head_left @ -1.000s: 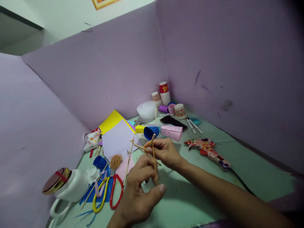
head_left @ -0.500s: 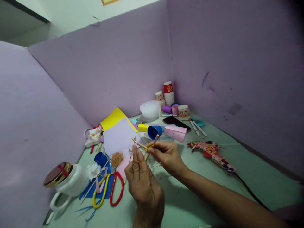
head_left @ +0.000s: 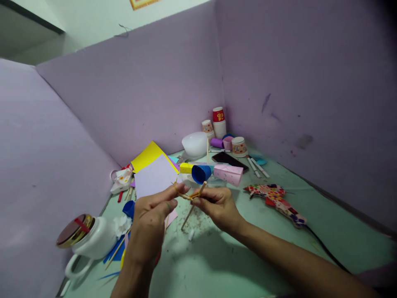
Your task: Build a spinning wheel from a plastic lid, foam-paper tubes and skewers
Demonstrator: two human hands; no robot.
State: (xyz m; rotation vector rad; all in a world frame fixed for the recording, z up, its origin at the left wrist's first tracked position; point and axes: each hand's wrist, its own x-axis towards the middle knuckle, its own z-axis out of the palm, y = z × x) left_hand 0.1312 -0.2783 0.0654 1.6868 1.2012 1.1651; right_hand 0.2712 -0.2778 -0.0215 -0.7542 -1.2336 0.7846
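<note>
My right hand point(head_left: 218, 207) pinches thin wooden sticks point(head_left: 187, 219) between thumb and fingers, where they cross. A tan rubber band point(head_left: 182, 195) runs from the crossing to my left hand point(head_left: 150, 219). The left index finger is stretched out and hooked into the band, with the thumb just below it. How the band winds round the sticks is too small to make out. Behind the hands lie a rolled blue paper tube point(head_left: 201, 174) and a rolled pink paper point(head_left: 228, 174).
A floral glue gun point(head_left: 276, 200) with a black cord lies at right. At left stands a white lidded mug point(head_left: 96, 240). Coloured paper sheets point(head_left: 155, 174), a white bowl point(head_left: 194, 145), paper cups point(head_left: 239, 147) and a phone point(head_left: 229, 161) are towards the back.
My left hand has turned from fingers-up to pointing right and shifted left, now covering the scissors' handles. My right hand keeps its pinch on the sticks, nearly in place.
</note>
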